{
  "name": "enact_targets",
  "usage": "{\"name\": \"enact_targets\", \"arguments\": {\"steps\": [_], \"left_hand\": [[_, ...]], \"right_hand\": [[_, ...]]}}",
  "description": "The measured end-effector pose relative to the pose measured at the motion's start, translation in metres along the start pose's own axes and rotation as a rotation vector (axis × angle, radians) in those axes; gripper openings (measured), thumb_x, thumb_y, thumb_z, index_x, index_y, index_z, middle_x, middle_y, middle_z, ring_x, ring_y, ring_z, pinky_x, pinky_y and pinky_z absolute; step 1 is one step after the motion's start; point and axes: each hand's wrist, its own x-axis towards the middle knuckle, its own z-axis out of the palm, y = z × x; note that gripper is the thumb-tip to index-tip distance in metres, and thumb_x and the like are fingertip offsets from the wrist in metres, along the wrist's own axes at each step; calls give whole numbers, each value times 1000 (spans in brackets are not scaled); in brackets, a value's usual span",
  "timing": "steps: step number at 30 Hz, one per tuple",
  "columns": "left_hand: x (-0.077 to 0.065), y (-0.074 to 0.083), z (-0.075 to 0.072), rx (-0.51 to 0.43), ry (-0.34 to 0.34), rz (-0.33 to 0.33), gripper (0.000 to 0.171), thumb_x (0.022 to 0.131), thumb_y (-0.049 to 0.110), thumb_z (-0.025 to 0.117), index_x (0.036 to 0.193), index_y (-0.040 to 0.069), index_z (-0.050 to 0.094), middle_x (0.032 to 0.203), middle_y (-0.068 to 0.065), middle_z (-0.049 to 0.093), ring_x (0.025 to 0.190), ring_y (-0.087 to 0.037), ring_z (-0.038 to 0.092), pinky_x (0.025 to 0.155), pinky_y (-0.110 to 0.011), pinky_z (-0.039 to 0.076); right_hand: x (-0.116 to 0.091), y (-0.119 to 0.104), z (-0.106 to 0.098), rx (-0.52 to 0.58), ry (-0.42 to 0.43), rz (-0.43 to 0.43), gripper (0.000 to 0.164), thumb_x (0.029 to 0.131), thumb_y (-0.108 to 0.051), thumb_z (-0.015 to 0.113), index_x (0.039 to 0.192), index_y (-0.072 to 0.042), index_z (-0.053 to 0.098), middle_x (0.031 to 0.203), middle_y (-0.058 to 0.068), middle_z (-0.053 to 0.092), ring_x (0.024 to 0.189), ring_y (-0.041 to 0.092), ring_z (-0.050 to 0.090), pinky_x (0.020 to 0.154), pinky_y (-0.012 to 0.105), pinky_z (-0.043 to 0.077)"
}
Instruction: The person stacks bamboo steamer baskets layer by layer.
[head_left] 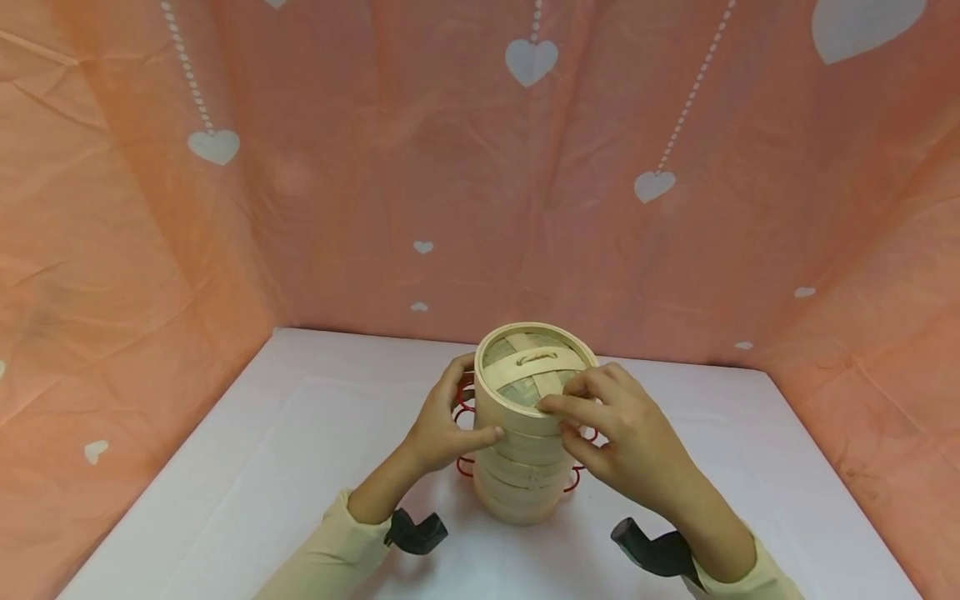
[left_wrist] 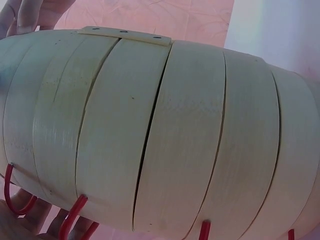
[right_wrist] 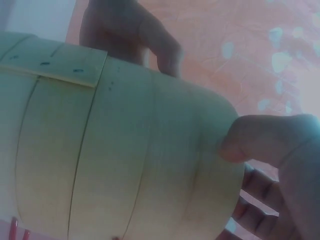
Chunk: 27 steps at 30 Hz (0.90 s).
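Observation:
A tall bamboo steamer (head_left: pixel 517 483) of stacked tiers stands upright on the table, its woven lid (head_left: pixel 517 368) on top. Red loop handles (left_wrist: pixel 72 216) stick out from its sides. My left hand (head_left: pixel 444 421) holds the steamer's left side high up, thumb across the front and fingers behind, near the red loops. At the right front of the rim, my right hand (head_left: pixel 626 433) grips the lid, with fingertips on its top edge and the thumb on the side wall. The right wrist view shows that thumb (right_wrist: pixel 262 140) against the top band.
A white table (head_left: pixel 360 392) lies under the steamer. Behind it and at both sides hangs an orange-pink cloth (head_left: pixel 465 167) with white hearts. Black curved pieces (head_left: pixel 416 532) are attached at both wrists, over the table's front part.

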Motion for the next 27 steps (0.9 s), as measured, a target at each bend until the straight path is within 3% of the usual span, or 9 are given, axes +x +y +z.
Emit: {"name": "enact_targets", "arguments": {"steps": [6, 20, 27], "left_hand": [[0, 0, 0, 4, 4, -6, 79, 68, 19, 77, 138, 8, 42, 132, -12, 53, 120, -29, 53, 97, -46, 49], [-1, 2, 1, -8, 2, 2, 82, 68, 16, 76, 141, 10, 40, 135, -12, 50, 120, -29, 53, 95, -33, 50], [-1, 1, 1, -13, 0, -18, 81, 68, 16, 75, 141, 9, 40, 136, -13, 49, 121, -30, 53, 96, -40, 50]], "right_hand": [[-1, -2, 0, -14, -3, 3, 34, 71, -3, 70, 100, -20, 74, 89, -4, 58, 88, 15, 50, 71, 28, 42], [-2, -5, -1, -10, 12, -29, 36, 68, -3, 71, 100, -19, 71, 90, -3, 58, 87, 16, 49, 76, 23, 37], [-4, -5, 0, -18, -1, -20, 38, 67, -3, 73, 102, -19, 70, 92, -2, 58, 89, 17, 48, 77, 24, 36]]}}
